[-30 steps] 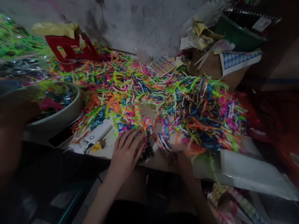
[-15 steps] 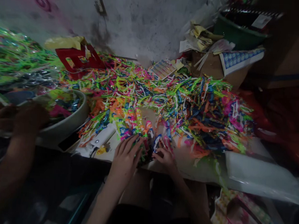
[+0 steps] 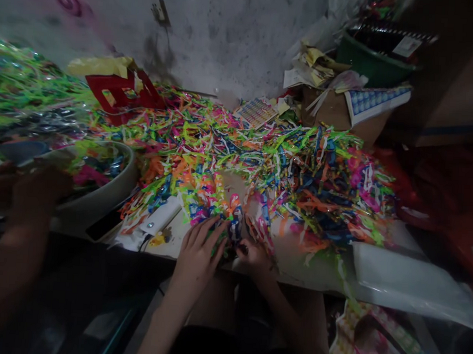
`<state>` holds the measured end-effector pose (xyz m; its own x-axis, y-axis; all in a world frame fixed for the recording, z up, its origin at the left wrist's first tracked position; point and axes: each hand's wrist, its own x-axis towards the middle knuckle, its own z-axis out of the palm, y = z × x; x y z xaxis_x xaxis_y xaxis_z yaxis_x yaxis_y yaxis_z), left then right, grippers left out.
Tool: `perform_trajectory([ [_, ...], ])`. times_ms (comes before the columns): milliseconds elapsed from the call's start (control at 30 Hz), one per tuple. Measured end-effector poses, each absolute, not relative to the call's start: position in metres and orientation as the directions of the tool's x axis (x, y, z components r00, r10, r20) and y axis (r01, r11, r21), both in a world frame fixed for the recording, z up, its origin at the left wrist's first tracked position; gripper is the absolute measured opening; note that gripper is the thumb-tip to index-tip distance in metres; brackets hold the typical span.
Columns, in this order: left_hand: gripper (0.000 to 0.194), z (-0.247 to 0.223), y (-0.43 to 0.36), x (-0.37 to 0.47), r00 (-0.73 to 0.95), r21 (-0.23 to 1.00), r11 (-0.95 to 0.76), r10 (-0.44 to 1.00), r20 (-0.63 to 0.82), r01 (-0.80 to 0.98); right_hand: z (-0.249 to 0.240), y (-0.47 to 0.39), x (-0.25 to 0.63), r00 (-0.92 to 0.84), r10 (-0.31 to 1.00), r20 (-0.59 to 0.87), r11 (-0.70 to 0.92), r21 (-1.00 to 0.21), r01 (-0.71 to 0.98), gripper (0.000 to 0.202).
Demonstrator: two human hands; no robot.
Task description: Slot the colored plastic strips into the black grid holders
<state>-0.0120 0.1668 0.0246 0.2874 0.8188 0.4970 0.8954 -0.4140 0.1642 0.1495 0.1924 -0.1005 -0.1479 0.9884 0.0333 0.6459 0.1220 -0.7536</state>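
A large heap of small colourful plastic pieces (image 3: 207, 133) covers the table. At the front edge, my left hand (image 3: 202, 245) lies palm down over some small dark and green pieces, its fingers spread a little. Just right of it, my right hand (image 3: 255, 256) is closed, with thumb and fingertips together; what they pinch is too small and dark to make out. A blue and white piece (image 3: 236, 224) lies between and beyond the two hands. Pink strips (image 3: 263, 231) lie beyond my right hand.
Another person's hands (image 3: 41, 185) are at a white basin (image 3: 117, 186) on the left. A white device (image 3: 161, 218), a dark phone (image 3: 105, 224), a red box (image 3: 122, 94), a plastic bag stack (image 3: 406, 275) and a green tub (image 3: 373, 60) surround the heap.
My right hand has drawn slightly down and toward me, and its fingers have closed together. My left hand has stayed nearly in place. The view has shifted slightly.
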Motion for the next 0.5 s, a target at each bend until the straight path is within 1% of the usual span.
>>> perform_trajectory([
  [100, 0.041, 0.026, 0.167, -0.011, 0.29, 0.167, -0.414, 0.823, 0.489, 0.895, -0.103, 0.193, 0.148, -0.127, 0.991, 0.047, 0.119, -0.753, 0.647, 0.014],
  [167, 0.04, 0.028, 0.168, -0.009, 0.319, 0.142, -0.432, 0.816, 0.483, 0.891, -0.104, 0.193, 0.148, -0.122, 0.991, 0.046, 0.115, -0.748, 0.653, 0.015],
  [333, 0.042, 0.034, 0.177, -0.003, 0.385, 0.052, -0.453, 0.808, 0.446, 0.89, -0.098, 0.194, 0.147, -0.185, 0.983, 0.011, 0.139, -0.701, 0.699, 0.014],
  [500, 0.041, 0.035, 0.184, 0.002, 0.372, 0.042, -0.431, 0.819, 0.437, 0.901, -0.084, 0.199, 0.146, -0.218, 0.975, -0.037, 0.138, -0.668, 0.731, 0.015],
])
